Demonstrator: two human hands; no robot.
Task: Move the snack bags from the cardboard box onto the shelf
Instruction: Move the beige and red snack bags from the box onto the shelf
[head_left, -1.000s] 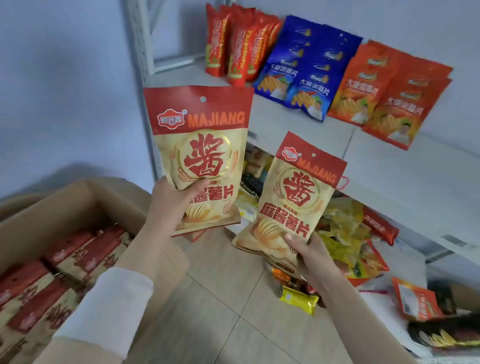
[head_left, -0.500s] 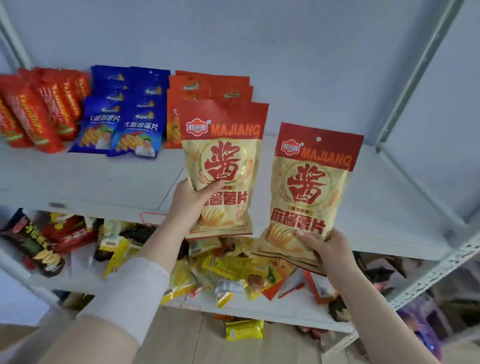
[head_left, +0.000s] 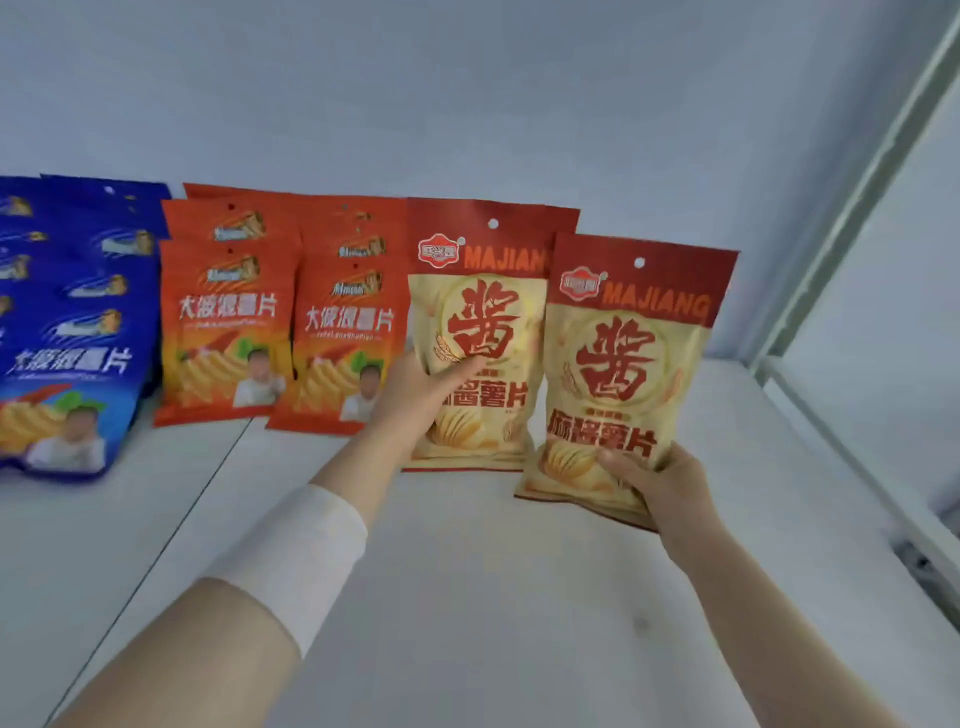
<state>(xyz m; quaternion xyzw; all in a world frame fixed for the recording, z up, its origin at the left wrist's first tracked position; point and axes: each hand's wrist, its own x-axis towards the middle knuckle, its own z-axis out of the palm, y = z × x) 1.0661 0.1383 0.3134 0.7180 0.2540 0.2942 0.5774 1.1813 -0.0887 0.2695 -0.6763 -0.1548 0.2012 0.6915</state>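
I hold two red-and-cream MAJIANG snack bags upright over the white shelf (head_left: 467, 597). My left hand (head_left: 415, 395) grips the left bag (head_left: 483, 312) by its lower left side, thumb across the front; the bag stands near the back wall, right beside the orange bags. My right hand (head_left: 660, 483) grips the right bag (head_left: 634, 364) at its bottom right corner, slightly nearer me and overlapping the left bag's right edge. The cardboard box is out of view.
Orange chip bags (head_left: 228, 322) stand in overlapping rows left of my bags, and blue chip bags (head_left: 67, 338) stand further left. A white shelf post (head_left: 852, 208) rises at the right, with the shelf's right edge rail (head_left: 852, 452) below it.
The view has closed in on the upper shelf. Both hands have carried their bags forward and down to the shelf, next to the orange bags; the lower shelf and floor have left the view.
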